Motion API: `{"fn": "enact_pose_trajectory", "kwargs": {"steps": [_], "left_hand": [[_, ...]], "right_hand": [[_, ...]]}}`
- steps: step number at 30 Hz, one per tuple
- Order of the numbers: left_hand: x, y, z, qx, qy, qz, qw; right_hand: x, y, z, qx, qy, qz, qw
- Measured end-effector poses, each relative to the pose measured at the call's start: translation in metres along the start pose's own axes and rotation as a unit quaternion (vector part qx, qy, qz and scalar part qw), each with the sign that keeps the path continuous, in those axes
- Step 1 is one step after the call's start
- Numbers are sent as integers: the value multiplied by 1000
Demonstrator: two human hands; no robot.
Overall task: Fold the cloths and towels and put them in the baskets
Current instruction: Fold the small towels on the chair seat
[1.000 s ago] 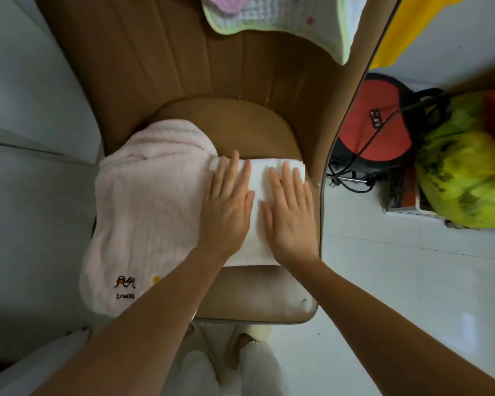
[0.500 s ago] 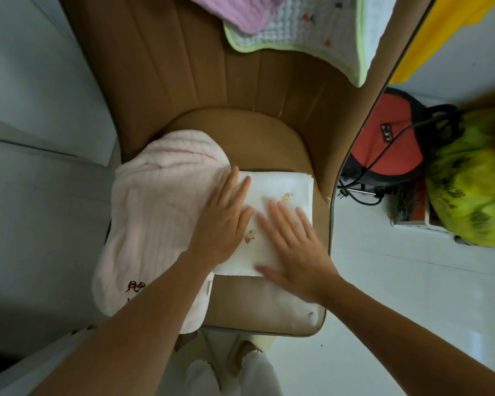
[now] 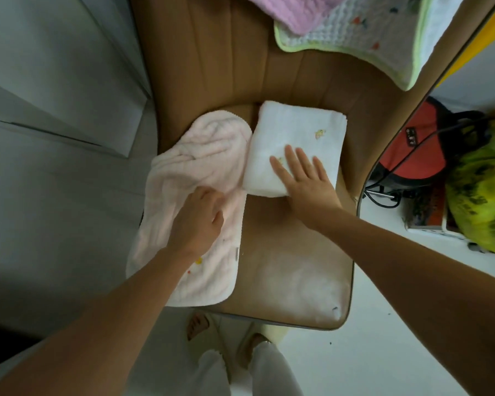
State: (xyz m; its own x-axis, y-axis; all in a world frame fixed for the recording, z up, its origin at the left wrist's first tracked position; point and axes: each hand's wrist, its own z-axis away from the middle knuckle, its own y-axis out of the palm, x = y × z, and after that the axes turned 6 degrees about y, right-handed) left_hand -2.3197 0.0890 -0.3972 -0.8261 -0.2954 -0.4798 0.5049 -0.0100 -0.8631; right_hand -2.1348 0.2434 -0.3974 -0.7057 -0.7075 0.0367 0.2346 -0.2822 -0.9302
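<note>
A folded white towel [image 3: 300, 135] with small yellow prints lies at the back of the tan chair seat [image 3: 286, 270]. My right hand [image 3: 306, 181] lies flat on its near end, fingers straight and spread. Beside it on the left, a pink towel [image 3: 180, 167] is spread over the seat's left edge, with small embroidery near its front. My left hand [image 3: 197, 221] rests on the pink towel's right side, fingers curled into the fabric. No basket is in view.
A purple cloth [image 3: 297, 10] and a white quilted cloth with green edging [image 3: 383, 38] hang over the chair back. A red bag [image 3: 415, 150] and a yellow-green bag [image 3: 486, 195] stand on the floor at right. A grey wall is at left. My feet show below the seat.
My left hand left the white towel and moved left onto the pink towel, curling its fingers. My right hand stays flat on the white towel, which now lies farther back on the seat.
</note>
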Motion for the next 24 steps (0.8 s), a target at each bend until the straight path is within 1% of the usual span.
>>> {"fn": "enact_pose_trajectory", "kwargs": {"steps": [2,4,5,7,9,11,13,14,15,17,18,20,22,24], "left_hand": [[0,-6,17,-25,-15,1,1000],[-3,-15,34,-36,-54,34,997],[-8,-16,40,-22,-68,51,996],[-18,-11,53,20,-61,51,997],[-26,4,63,58,-44,-5,997],[-33,19,68,104,-50,-94,989],[-37,25,73,104,-45,-120,986],[-36,24,74,89,-41,-111,989],[-31,22,76,75,-46,-79,993],[-18,9,83,35,-76,26,996],[-10,-1,89,4,-83,70,994],[5,-34,97,-64,-90,129,985],[17,-72,102,-102,-79,184,974],[28,-109,108,-141,-78,202,966]], "right_hand": [[8,-3,3,6,18,-16,1000],[21,-6,11,-10,11,-26,1000],[25,-6,17,-31,-9,-29,999],[37,-3,26,-84,-78,-22,993],[48,5,31,-102,-134,-8,986],[57,9,33,-93,-145,-3,985],[66,9,33,-90,-148,-6,985],[70,7,32,-85,-149,-7,985],[73,5,32,-73,-148,-4,986],[81,1,31,-44,-149,5,988],[85,-2,30,-35,-155,6,987],[99,-11,27,-21,-156,-13,987],[120,-25,21,-3,-143,-49,988],[145,-42,19,12,-114,-92,989]]}}
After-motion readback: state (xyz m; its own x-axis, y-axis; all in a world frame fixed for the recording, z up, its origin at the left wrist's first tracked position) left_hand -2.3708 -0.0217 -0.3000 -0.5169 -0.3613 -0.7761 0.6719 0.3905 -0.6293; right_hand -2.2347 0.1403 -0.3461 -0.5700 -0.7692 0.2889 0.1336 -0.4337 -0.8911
